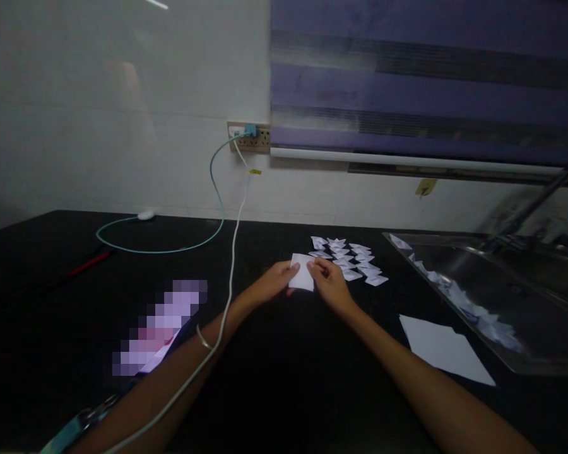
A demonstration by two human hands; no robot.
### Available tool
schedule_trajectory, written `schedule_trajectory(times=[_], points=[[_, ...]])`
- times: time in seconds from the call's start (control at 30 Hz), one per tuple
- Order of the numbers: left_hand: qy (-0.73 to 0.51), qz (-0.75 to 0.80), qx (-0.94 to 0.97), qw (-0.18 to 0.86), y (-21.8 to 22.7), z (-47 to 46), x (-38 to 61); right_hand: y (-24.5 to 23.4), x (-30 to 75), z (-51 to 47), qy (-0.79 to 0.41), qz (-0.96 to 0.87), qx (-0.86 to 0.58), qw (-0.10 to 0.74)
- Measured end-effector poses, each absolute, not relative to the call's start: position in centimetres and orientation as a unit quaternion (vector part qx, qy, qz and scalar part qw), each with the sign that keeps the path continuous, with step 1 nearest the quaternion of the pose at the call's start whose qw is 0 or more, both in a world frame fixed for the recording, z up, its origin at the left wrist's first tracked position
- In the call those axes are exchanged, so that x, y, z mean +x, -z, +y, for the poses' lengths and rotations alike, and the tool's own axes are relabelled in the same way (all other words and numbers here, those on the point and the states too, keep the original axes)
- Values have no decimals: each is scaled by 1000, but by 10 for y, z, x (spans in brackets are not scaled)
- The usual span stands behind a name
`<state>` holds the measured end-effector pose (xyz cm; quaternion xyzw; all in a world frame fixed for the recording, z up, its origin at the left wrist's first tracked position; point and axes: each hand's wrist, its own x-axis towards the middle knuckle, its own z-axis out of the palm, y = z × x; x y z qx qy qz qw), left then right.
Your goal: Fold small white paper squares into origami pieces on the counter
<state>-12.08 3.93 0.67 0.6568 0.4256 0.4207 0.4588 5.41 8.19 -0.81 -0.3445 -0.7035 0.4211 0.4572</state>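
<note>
Closest to us, two bare forearms [407, 375] reach forward over a black tabletop [265, 391], the left one crossed by a white cable [233, 252]. At the lower left corner we can make out part of a teal strap [61, 436] with a metal clip.

Near the middle of our view, both hands hold a small piece of white paper [302, 277] just above the tabletop. On the left hand [278, 277], the thumb presses on the paper's left side and the fingers are tucked beneath, closed on it. On the right hand [330, 284], thumb and fingers are pinched together at the paper's right edge.

Just beyond the right hand sits a cluster of white folded paper shapes [342, 263], like little boats, arranged in rows. To the right, overlapping flat white sheets [442, 350] lie near the right forearm. Further right is a metal sink [549, 321] with a tap [515, 217]; more folded paper pieces [459, 299] line its left side.

Left of the hands we find a bright object, blurred by pixelation [158, 331], and farther off something thin and red [89, 263]. A teal cable [213, 176] curls across the tabletop; it and the white one rise to a wall socket [261, 140]. Behind everything, a purple striped blind [407, 107] hangs at upper right.
</note>
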Motion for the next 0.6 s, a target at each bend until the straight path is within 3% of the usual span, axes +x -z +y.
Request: schedule_trajectory(times=[0.23, 0.47, 0.6], points=[[-443, 447, 640, 441, -9, 40, -120, 6, 54, 79, -515, -669, -280, 456], [-421, 457, 550, 558, 9, 64, -126, 6, 55, 82, -498, -648, -317, 481], [-405, 449, 589, 536, 12, 63, -127, 7, 56, 82, -482, -657, -319, 484]])
